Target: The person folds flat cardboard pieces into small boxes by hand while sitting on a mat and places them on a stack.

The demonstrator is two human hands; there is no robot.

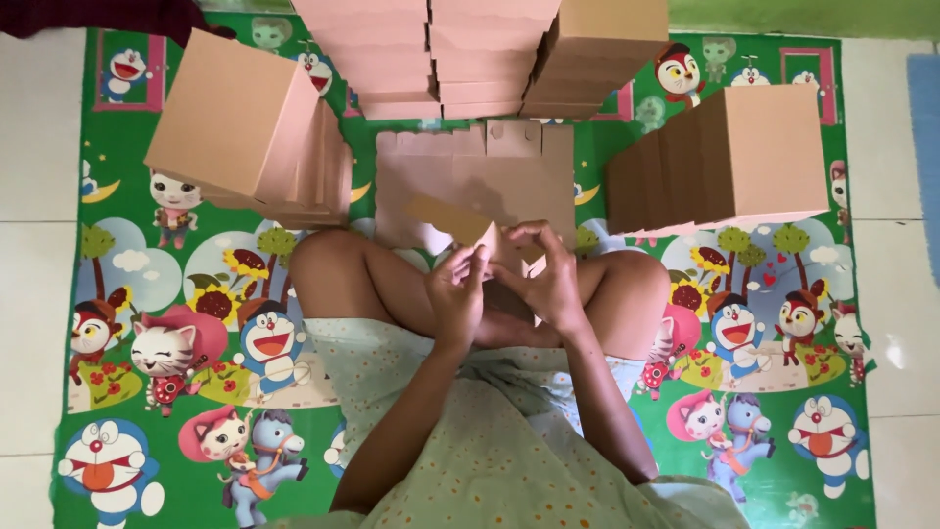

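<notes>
at the centre of the frame, just above the crossed knees, both hands meet on a small flat piece of tan cardboard with a folded flap (460, 220). the left hand (456, 294) is closed on the piece's lower edge, fingers curled round it and thumb pressed on top, which seems to steady it. the right hand (548, 279) arches over the other side, fingertips pinching the card near its fold, apparently so the flap can be bent against the other hand's hold. the piece is tilted, one corner pointing to the upper left, and it looks thin, matte and creased, lighter on one face than the other.

right behind it, a flat unfolded sheet of pinkish-brown cardboard with notched tabs (480, 176) lies on the floor mat within easy reach of the person. stacks of finished brown cardboard boxes stand around it: one leaning stack at the upper left (245, 127), a row at the top centre (441, 54) and a block at the upper right (734, 157), ringed around the sitter so each stays close. everything rests on a green play mat printed with cartoon animals and flowers (147, 323), spread over pale floor tiles (29, 147).
</notes>
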